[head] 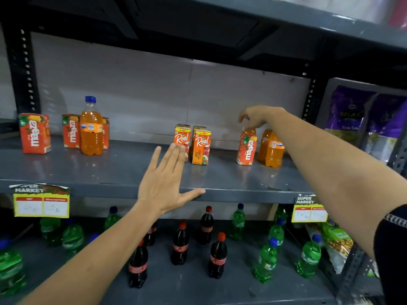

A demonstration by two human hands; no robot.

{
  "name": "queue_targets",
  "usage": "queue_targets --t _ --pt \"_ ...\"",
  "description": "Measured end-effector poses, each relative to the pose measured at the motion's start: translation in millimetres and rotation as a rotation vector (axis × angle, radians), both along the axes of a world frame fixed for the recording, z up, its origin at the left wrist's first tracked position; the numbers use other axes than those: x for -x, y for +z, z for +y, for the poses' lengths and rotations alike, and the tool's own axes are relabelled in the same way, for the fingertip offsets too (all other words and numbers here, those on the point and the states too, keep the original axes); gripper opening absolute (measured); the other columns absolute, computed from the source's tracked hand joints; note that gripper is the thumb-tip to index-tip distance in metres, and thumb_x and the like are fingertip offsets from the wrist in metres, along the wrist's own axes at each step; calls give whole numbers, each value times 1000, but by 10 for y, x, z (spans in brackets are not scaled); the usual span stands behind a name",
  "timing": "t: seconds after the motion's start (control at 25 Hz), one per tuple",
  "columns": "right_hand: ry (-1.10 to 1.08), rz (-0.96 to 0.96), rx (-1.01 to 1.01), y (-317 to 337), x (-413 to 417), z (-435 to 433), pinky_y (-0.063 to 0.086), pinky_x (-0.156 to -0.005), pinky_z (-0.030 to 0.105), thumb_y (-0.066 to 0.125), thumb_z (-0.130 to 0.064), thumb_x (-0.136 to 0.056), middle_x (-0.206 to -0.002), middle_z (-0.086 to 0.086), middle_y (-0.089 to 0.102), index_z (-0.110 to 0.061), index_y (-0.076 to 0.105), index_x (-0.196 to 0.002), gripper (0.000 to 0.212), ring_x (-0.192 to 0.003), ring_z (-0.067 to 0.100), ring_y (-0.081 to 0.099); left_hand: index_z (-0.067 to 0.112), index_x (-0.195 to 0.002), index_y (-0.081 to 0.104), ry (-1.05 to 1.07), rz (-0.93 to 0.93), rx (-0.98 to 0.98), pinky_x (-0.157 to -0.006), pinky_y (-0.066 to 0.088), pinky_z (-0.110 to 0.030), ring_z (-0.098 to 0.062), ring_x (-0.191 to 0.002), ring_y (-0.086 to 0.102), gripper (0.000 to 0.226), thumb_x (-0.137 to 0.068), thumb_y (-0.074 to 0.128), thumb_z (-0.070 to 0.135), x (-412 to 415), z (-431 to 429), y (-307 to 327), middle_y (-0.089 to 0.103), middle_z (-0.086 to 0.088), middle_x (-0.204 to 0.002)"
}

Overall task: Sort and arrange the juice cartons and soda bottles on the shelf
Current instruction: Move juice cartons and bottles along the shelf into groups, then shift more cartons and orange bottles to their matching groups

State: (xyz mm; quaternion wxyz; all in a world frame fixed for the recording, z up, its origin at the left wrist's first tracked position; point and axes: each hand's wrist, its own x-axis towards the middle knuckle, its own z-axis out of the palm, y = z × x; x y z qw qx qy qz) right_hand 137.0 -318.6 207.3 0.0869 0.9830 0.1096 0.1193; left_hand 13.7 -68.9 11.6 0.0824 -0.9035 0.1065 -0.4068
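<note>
On the near lower shelf stand Coca-Cola bottles [180,245] and green Sprite bottles [266,260]. Above, the left hand [163,183] lies spread flat by Real apple cartons [201,147]; farther right, the right hand [256,116] pinches an orange bottle's top [250,131] behind a Maaza carton [246,150].

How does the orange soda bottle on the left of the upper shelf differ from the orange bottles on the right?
The left blue-capped orange soda bottle stands alone in front of red Maaza cartons, untouched; the right orange soda bottles stand as a cluster beside and behind one Maaza carton, with the right hand over their tops, hiding the caps. All stand upright on the same grey shelf.
</note>
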Motion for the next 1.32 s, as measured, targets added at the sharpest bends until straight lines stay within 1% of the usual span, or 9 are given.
queue_targets --t 0.12,0.28,0.4,0.6,0.68,0.8,1.04,1.16,1.32 --pt "-3 128 82 -142 -82 -30 44 -101 40 65 -18 -85 -137 11 53 -13 49 -133 51 -122 29 52 0 -147 20 25 -8 7 -118 10 -51 -25 -145 18 108 -79 18 84 13 13 -17 27 -15 -154" --pt "29 140 167 -283 -239 -71 44 -102 39 64 -12 -85 -137 11 52 -13 49 -134 50 -123 29 50 -1 -148 21 41 25 14 -118 10 -50 -24 -145 20 108 -79 20 83 51 -23 5 29 -15 -154" --pt "71 159 225 -198 -294 -69 46 -93 34 68 -9 -82 -129 12 58 -11 56 -125 44 -116 29 56 0 -149 16 30 22 11 -119 6 -48 -24 -147 14 109 -78 21 83 110 35 26 23 -14 -156" --pt "108 234 166 59 -182 35 52 -83 33 78 -12 -73 -109 10 66 -9 61 -114 44 -99 26 62 -1 -148 19 88 -11 35 -119 6 -46 -25 -146 16 109 -79 24 82 338 595 60 25 -16 -155" --pt "120 281 111 147 -62 202 53 -71 28 80 -13 -70 -99 4 68 -12 65 -105 38 -90 20 64 -2 -148 20 123 -5 46 -119 8 -47 -25 -146 18 109 -78 25 82 450 883 33 27 -16 -155" --pt "176 323 35 204 159 651 57 -72 30 81 -12 -69 -93 2 71 -14 68 -97 30 -86 17 67 -1 -148 19 195 40 58 -119 10 -48 -25 -146 16 109 -78 23 82 579 1342 -30 26 -15 -155" --pt "480 224 -26 136 605 2075 53 -81 38 77 -15 -75 -101 11 72 -6 68 -107 34 -90 26 67 -2 -146 25 230 62 57 -118 15 -50 -25 -145 22 109 -78 27 82 712 2185 13 31 -17 -153" --pt "538 260 -47 77 719 2885 56 -75 36 74 -13 -78 -104 9 68 -6 65 -110 34 -90 24 65 -2 -147 25 217 92 47 -119 13 -50 -25 -146 20 110 -77 25 83 731 2542 42 30 -16 -154" --pt "588 281 -68 105 748 3849 56 -62 30 74 -14 -78 -94 5 69 -6 64 -109 34 -79 21 69 -1 -148 18 179 87 17 -119 8 -49 -24 -147 16 111 -77 23 84 657 2912 25 25 -15 -156"
